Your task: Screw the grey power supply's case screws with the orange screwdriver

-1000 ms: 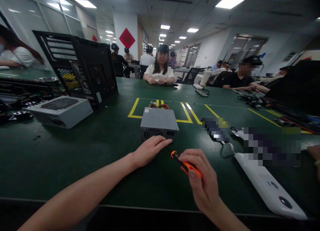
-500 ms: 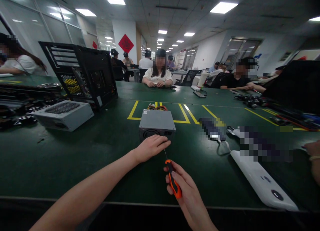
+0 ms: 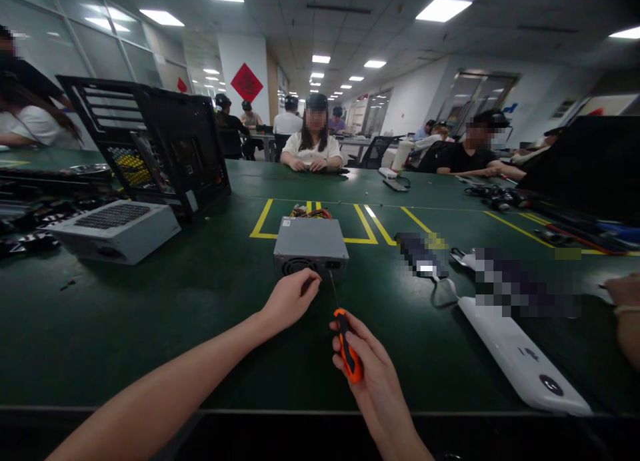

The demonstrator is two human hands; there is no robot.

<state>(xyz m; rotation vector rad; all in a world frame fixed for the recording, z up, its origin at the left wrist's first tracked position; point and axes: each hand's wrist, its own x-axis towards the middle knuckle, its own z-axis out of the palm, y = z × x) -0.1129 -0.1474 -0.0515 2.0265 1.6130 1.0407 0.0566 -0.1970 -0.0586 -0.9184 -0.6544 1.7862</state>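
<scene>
A grey power supply box (image 3: 311,238) lies on the green table, its fan and socket side facing me and a bundle of coloured wires (image 3: 313,212) behind it. My right hand (image 3: 367,358) is wrapped round the orange and black handle of a screwdriver (image 3: 349,348). The thin shaft points up at the box's front, below the socket; whether the tip touches is unclear. Just in front of the box, my left hand (image 3: 294,294) has its fingers curled, thumb and fingertips close together. Anything between them is too small to make out.
On the left stand a black computer case (image 3: 187,148) and a second power supply (image 3: 117,228). A white device (image 3: 525,354) and blurred phones lie to the right. A person (image 3: 314,141) sits opposite; another person's hand (image 3: 625,291) is at the right edge.
My left hand has drawn left and its fingers have curled in, uncovering the box's socket. The screwdriver in my right hand has moved slightly up. The view has shifted a little.
</scene>
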